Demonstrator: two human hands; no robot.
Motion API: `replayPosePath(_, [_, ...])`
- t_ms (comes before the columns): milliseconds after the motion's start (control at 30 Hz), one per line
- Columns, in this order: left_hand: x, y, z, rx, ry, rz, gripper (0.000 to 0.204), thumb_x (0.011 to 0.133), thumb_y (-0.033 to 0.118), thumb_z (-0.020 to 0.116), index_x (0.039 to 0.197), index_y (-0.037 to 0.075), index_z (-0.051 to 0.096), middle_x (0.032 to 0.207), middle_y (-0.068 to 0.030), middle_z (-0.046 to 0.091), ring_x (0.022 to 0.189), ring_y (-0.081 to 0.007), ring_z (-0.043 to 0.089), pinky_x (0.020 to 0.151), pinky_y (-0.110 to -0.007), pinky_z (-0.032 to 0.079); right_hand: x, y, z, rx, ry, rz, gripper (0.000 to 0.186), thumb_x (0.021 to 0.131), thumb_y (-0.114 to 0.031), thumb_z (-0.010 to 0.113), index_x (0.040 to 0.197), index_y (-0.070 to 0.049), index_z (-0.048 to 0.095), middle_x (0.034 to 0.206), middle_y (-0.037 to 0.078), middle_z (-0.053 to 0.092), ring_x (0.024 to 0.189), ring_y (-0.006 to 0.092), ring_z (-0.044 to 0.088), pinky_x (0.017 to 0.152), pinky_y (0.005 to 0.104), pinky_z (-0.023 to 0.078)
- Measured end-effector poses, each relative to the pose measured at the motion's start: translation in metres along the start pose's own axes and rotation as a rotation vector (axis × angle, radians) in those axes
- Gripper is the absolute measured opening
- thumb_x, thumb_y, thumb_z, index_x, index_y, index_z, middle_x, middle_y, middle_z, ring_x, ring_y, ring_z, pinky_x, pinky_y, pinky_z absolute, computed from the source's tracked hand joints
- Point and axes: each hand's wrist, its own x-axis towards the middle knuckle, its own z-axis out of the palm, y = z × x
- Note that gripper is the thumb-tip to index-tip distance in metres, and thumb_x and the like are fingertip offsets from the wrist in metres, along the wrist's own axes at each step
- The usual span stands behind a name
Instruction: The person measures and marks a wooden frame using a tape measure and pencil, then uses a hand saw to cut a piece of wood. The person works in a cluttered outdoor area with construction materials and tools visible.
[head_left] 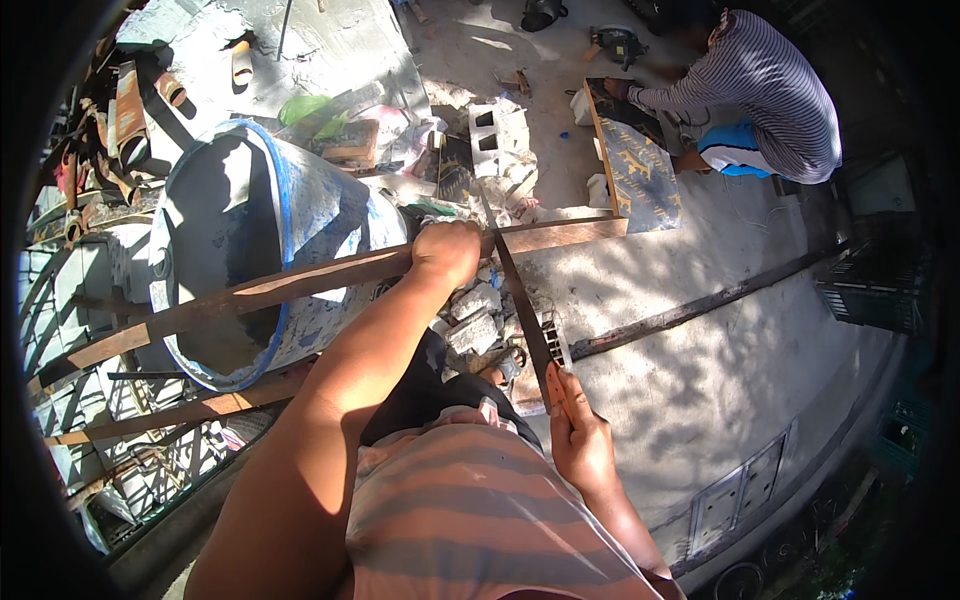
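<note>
A long wooden board (330, 275) runs from the far left to the middle of the view. My left hand (447, 252) is closed over it, pressing around its upper edge. In my right hand (583, 440) is the orange-brown handle of a handsaw (522, 300). Its dark blade points away from me and crosses the board just right of my left hand. Whether the teeth have cut into the wood is too small to tell. Below the board, broken concrete chunks (474, 318) lie by my sandalled foot (509, 366).
A large blue-and-white drum (330, 205) lies on its side at the left, behind the board. A second wooden strip (215, 405) lies nearer me. Hollow blocks (485, 140) sit at the back. A crouching person (765, 95) handles a dark printed panel (645, 180) at the upper right.
</note>
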Motion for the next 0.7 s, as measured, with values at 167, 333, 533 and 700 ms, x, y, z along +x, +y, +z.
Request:
replayPosePath(167, [-0.001,-0.009,-0.010,-0.099,-0.122,-0.025,0.023,0.094,0.016,0.063,0.106,0.007,0.080,0.110,-0.0134,0.081,0.101,-0.0282,0.080,0.087,-0.042,0.063,0.150,0.018,0.069,-0.044,0.023,0.019,0.058,0.100,-0.011,0.060,0.157,-0.018,0.050,0.100,0.030,0.074,0.089,0.0494,0.073,0.074,0.0562,0.059])
replayPosePath(333, [0.002,-0.003,-0.012,-0.096,-0.057,-0.049,0.022,0.090,0.012,0.068,0.108,0.006,0.079,0.113,-0.0133,0.081,0.107,-0.0287,0.079,0.089,-0.042,0.063,-0.012,-0.005,-0.010,-0.058,-0.032,-0.019,0.059,0.100,0.001,0.054,0.158,-0.005,0.047,0.125,0.025,0.074,0.099,0.0411,0.077,0.084,0.0481,0.064])
replayPosePath(533, [-0.008,0.004,0.033,-0.025,0.107,-0.053,0.015,0.089,0.011,0.069,0.096,0.007,0.081,0.105,-0.0130,0.082,0.097,-0.0296,0.081,0.080,-0.041,0.065,0.104,0.012,0.054,-0.094,-0.087,0.190,0.055,0.103,-0.010,0.055,0.157,-0.012,0.049,0.115,0.029,0.073,0.106,0.0466,0.071,0.085,0.0518,0.059])
replayPosePath(700, [-0.002,-0.004,0.008,-0.053,-0.042,0.031,0.022,0.091,0.012,0.063,0.100,0.005,0.082,0.103,-0.0173,0.081,0.098,-0.0289,0.080,0.082,-0.042,0.064,0.053,0.014,0.039,0.066,-0.011,0.115,0.055,0.101,-0.006,0.060,0.156,-0.014,0.053,0.120,0.028,0.073,0.104,0.0468,0.073,0.081,0.0513,0.061])
